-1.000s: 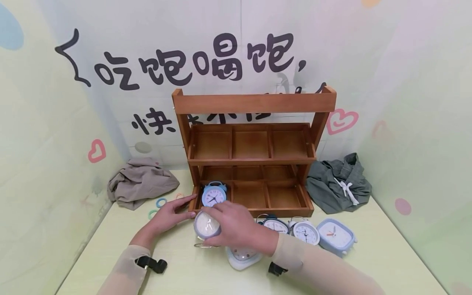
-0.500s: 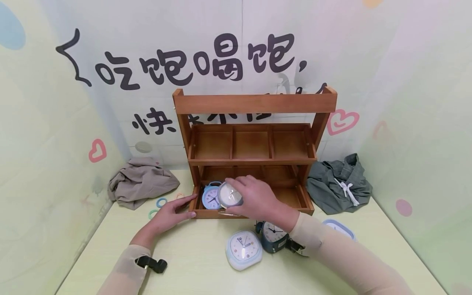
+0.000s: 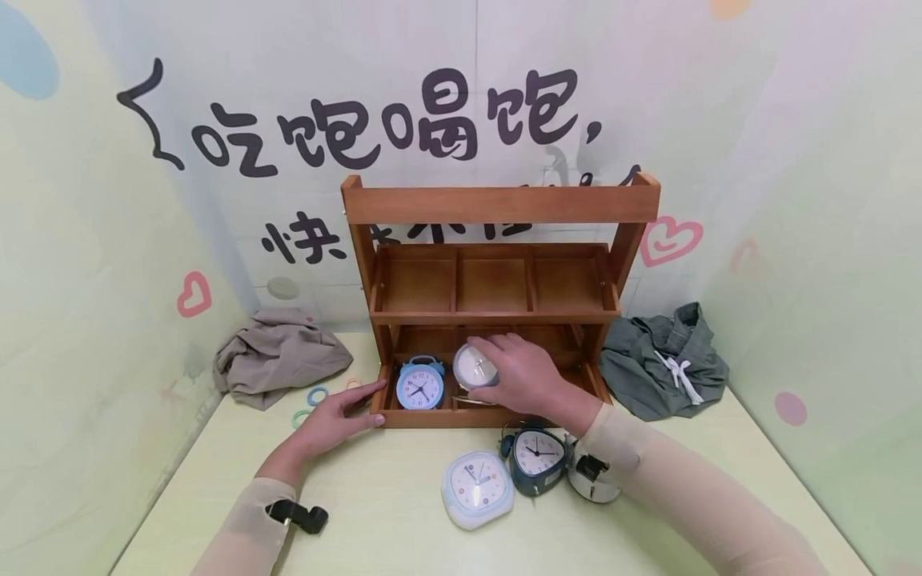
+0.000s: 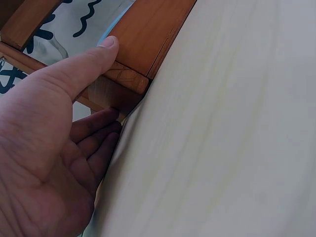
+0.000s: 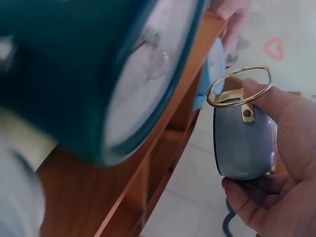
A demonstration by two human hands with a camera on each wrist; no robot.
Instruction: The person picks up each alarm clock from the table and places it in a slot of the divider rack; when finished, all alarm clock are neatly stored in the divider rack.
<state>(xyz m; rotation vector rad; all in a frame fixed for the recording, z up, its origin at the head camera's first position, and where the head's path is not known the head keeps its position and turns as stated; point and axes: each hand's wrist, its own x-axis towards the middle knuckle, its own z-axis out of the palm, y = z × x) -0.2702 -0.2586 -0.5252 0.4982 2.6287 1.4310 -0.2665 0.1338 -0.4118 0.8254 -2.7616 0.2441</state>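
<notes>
My right hand (image 3: 529,380) grips a round grey-blue alarm clock (image 3: 471,366) between thumb and fingers, over the lower middle compartment of a brown wooden shelf rack (image 3: 497,206). Its gold ring handle (image 5: 239,102) points toward the front of the rack in the head view. My left hand (image 3: 327,428) holds the rack's lower left front corner, thumb on the front and fingers at the side. A light blue twin-bell alarm clock (image 3: 420,387) stands in the lower left compartment.
In front of the rack are a pale blue-and-white clock (image 3: 478,484), a dark teal clock (image 3: 536,454) and a white clock (image 3: 601,494) partly under my right wrist. Brown cloth (image 3: 281,360) and coloured rings (image 3: 317,395) lie left, dark green cloth (image 3: 648,368) right.
My right hand has carried the grey-blue clock from the table in front of the rack, up and rightward, past the light blue clock to the middle compartment. My left hand has stayed put.
</notes>
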